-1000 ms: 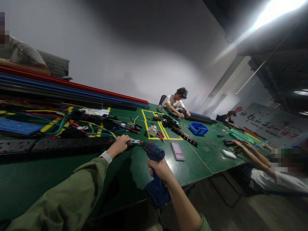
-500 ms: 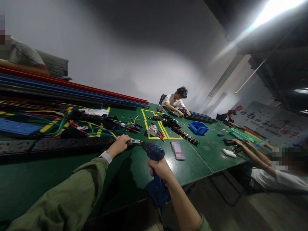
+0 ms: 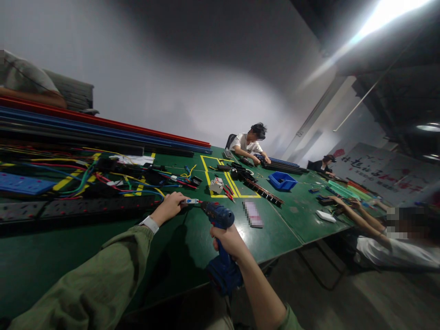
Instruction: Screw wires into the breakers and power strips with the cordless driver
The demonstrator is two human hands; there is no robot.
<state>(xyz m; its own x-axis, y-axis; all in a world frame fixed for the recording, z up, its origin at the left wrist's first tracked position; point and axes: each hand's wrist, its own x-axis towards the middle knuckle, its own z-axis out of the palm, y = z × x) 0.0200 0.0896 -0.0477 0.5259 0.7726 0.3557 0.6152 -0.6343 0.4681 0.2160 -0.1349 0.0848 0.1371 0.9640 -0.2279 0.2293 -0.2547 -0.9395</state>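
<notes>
My left hand (image 3: 168, 207) is closed, its fingers gripping a small white-and-blue block (image 3: 191, 201) above the green table (image 3: 275, 233). The wrist wears a pale band. My right hand (image 3: 227, 242) is wrapped round the handle of a blue cordless drill (image 3: 220, 214). The drill points left, and its bit meets the right end of the block or is very close to it; I cannot tell which. Beside my left hand lies a long black socket strip (image 3: 99, 207), which runs off to the left. The left fingertips are partly hidden.
Tangled coloured wires (image 3: 92, 172) and a blue socket strip (image 3: 25, 183) lie at the left. Ahead are white blocks (image 3: 216, 184), red-handled pliers (image 3: 228, 192), a phone-like slab (image 3: 252, 214) and a blue bin (image 3: 282, 181). Long rails (image 3: 103, 133) line the back; several people sit around.
The whole view has shifted slightly. Both hands, the block and the drill keep almost the same positions relative to each other.
</notes>
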